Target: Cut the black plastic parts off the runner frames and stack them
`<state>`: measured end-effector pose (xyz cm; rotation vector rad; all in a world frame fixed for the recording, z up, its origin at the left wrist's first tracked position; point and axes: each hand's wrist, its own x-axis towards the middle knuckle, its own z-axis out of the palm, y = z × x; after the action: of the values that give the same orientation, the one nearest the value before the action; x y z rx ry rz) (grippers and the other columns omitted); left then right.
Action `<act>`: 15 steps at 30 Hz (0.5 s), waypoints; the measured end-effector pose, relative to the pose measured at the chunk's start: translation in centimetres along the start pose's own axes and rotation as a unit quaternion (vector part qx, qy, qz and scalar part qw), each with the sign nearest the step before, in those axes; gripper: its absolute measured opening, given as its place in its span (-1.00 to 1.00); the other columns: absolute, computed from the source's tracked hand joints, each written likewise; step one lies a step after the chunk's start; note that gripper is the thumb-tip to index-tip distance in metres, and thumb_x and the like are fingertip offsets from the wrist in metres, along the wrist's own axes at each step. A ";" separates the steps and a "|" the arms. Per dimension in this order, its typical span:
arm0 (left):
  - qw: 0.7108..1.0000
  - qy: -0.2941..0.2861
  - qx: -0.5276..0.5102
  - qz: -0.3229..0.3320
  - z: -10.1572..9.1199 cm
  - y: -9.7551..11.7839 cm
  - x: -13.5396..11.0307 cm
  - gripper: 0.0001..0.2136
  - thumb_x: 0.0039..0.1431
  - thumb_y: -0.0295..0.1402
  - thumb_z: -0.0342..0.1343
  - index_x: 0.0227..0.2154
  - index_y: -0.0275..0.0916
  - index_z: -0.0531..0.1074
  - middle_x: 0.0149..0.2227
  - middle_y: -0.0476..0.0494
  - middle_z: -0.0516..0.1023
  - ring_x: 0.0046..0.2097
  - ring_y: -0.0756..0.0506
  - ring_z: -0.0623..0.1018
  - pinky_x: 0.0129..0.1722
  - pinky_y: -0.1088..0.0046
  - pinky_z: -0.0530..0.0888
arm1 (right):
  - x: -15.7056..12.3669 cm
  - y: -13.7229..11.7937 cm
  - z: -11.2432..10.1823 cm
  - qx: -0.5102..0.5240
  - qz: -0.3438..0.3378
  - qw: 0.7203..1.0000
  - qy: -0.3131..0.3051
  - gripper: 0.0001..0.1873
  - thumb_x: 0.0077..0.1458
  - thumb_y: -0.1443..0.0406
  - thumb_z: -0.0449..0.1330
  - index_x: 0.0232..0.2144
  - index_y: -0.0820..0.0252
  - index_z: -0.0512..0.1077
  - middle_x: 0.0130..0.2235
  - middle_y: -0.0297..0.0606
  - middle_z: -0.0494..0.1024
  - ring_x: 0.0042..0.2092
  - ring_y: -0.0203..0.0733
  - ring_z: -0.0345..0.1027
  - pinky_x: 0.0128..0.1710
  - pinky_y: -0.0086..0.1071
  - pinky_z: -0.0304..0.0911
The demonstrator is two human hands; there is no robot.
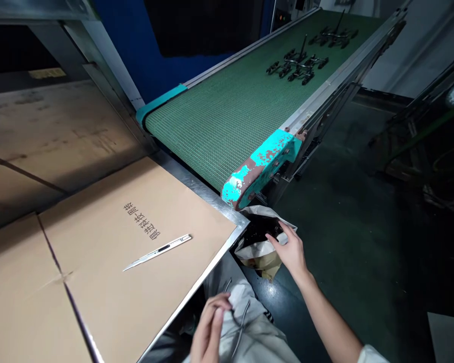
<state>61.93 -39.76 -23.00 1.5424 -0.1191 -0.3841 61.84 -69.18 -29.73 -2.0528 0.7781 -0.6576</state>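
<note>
My right hand (290, 252) reaches over an open white bag (257, 248) below the table corner. Its thumb and fingers are apart, with nothing visible between them. Dark pieces (263, 229) lie inside the bag, too shadowed to make out. Low in front of my lap, my left hand (211, 325) is closed, thumb against curled fingers; whatever it holds, if anything, is hidden. Close beside it, a grey drawstring (241, 325) hangs over my light trousers (259, 338). On the cardboard-covered table (109, 312) lies a slim silver utility knife (157, 252), untouched by either hand.
A green conveyor belt (212, 126) runs away behind the table. Two dark branched moulded pieces rest on it, one nearer (298, 65) and one farther (333, 36). The conveyor's chipped turquoise end cover (263, 161) juts out near the bag. Metal framing (416, 121) stands at right.
</note>
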 end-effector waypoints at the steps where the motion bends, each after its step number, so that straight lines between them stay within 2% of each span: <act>1: 0.997 -0.055 0.046 0.007 1.4 -0.6 1.3 -0.67 0.35 -0.02 0.12 -0.29 -0.16 0.59 -0.13 -0.23 0.59 0.07 -0.29 0.52 0.15 0.21 0.42 | -0.9 0.3 -0.5 0.011 0.018 1.000 0.006 -0.31 0.11 -0.02 0.36 0.17 0.27 0.47 0.18 0.06 0.55 0.20 0.13 0.45 0.27 0.00 0.31; 2: 0.994 -0.087 0.059 0.012 3.0 -1.3 2.9 -0.67 0.36 -0.03 0.10 -0.25 -0.17 0.60 -0.11 -0.24 0.59 0.04 -0.28 0.54 0.15 0.18 0.43 | -2.0 0.6 -1.1 0.021 0.039 0.999 0.013 -0.28 0.10 -0.05 0.36 0.16 0.28 0.47 0.18 0.07 0.55 0.16 0.13 0.48 0.22 -0.01 0.36; 4: 0.992 -0.111 0.062 0.024 6.7 -2.7 6.7 -0.67 0.40 -0.06 0.06 -0.19 -0.17 0.61 -0.12 -0.23 0.61 -0.01 -0.25 0.57 0.11 0.15 0.46 | -4.6 1.3 -2.3 0.040 0.089 0.995 0.026 -0.23 0.05 -0.09 0.37 0.15 0.31 0.48 0.14 0.10 0.58 0.06 0.15 0.57 0.10 -0.03 0.48; 7: 0.991 -0.114 0.063 0.026 12.5 -4.4 12.6 -0.72 0.40 -0.15 0.11 -0.03 -0.22 0.55 0.05 -0.23 0.57 0.13 -0.24 0.52 0.23 0.00 0.38 | -8.6 2.5 -4.3 0.058 0.159 0.984 0.055 -0.17 -0.06 -0.12 0.42 0.10 0.33 0.50 0.05 0.10 0.65 -0.01 0.20 0.61 0.00 -0.08 0.56; 9: 0.992 -0.104 0.065 0.000 15.2 -5.1 14.9 -0.67 0.36 -0.19 0.18 0.09 -0.22 0.47 0.21 -0.25 0.46 0.24 -0.29 0.45 0.26 -0.10 0.34 | -10.9 3.2 -5.5 0.064 0.197 0.975 0.075 -0.15 -0.10 -0.14 0.43 0.09 0.33 0.51 0.03 0.10 0.66 -0.01 0.23 0.62 -0.04 -0.10 0.58; 11: 0.991 -0.115 0.059 -0.033 15.9 -5.7 15.0 -0.65 0.35 -0.21 0.20 0.12 -0.22 0.44 0.27 -0.26 0.40 0.28 -0.31 0.40 0.27 -0.13 0.34 | -12.7 3.5 -6.2 0.077 0.239 0.963 0.101 -0.12 -0.15 -0.13 0.44 0.09 0.33 0.50 0.04 0.09 0.66 0.03 0.28 0.60 -0.01 -0.07 0.58; 12: 0.989 -0.130 0.054 -0.050 15.5 -5.9 14.2 -0.66 0.35 -0.22 0.20 0.10 -0.22 0.45 0.26 -0.26 0.42 0.28 -0.31 0.41 0.27 -0.12 0.34 | -13.4 3.4 -6.3 0.086 0.256 0.956 0.112 -0.11 -0.18 -0.12 0.46 0.08 0.33 0.49 0.04 0.09 0.66 0.05 0.31 0.58 0.02 -0.04 0.57; 14: 0.981 -0.171 0.037 -0.088 13.0 -6.0 11.4 -0.73 0.35 -0.24 0.21 0.01 -0.26 0.50 0.15 -0.24 0.51 0.22 -0.27 0.46 0.25 -0.09 0.37 | -14.3 2.9 -5.6 0.099 0.262 0.952 0.122 -0.12 -0.26 -0.09 0.48 0.04 0.30 0.51 0.02 0.09 0.67 0.06 0.36 0.56 0.08 0.04 0.54; 15: 0.975 -0.188 0.025 -0.112 11.3 -5.8 9.6 -0.77 0.35 -0.24 0.21 -0.06 -0.27 0.52 0.07 -0.22 0.56 0.16 -0.24 0.52 0.23 -0.06 0.40 | -14.6 2.3 -4.9 0.096 0.244 0.958 0.116 -0.15 -0.28 -0.08 0.48 0.02 0.27 0.53 -0.01 0.08 0.68 0.04 0.39 0.57 0.08 0.09 0.54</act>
<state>66.42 -53.37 -29.93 1.5214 -0.2526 -0.8574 48.07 -62.25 -31.59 -1.5386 1.2531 -0.6629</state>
